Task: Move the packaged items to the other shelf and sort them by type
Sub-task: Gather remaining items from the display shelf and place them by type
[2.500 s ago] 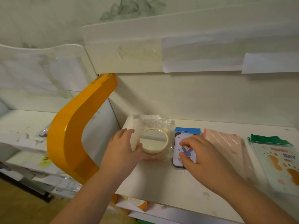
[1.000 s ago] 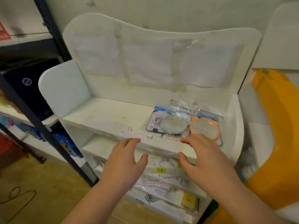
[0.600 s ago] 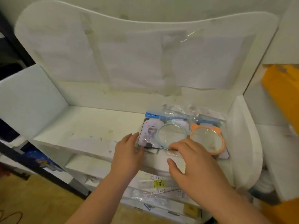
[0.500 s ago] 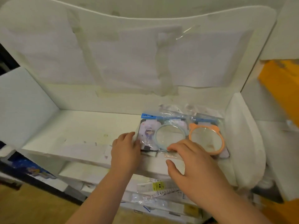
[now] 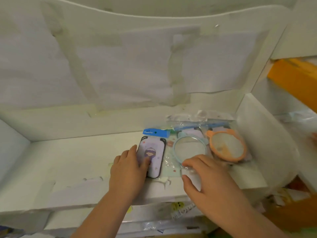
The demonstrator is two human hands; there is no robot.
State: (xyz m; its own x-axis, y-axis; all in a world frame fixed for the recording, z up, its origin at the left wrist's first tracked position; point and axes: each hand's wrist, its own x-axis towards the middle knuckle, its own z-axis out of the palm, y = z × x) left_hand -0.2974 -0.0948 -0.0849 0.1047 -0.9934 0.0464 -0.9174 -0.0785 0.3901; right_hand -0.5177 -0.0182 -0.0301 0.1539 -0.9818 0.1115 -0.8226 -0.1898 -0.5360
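We see two bare forearms, each ending in a bare hand: the left hand (image 5: 127, 170) and the right hand (image 5: 208, 182). Neither wrist carries a sleeve, glove, watch or ring. The fingers (image 5: 192, 163) have short, unpainted nails.
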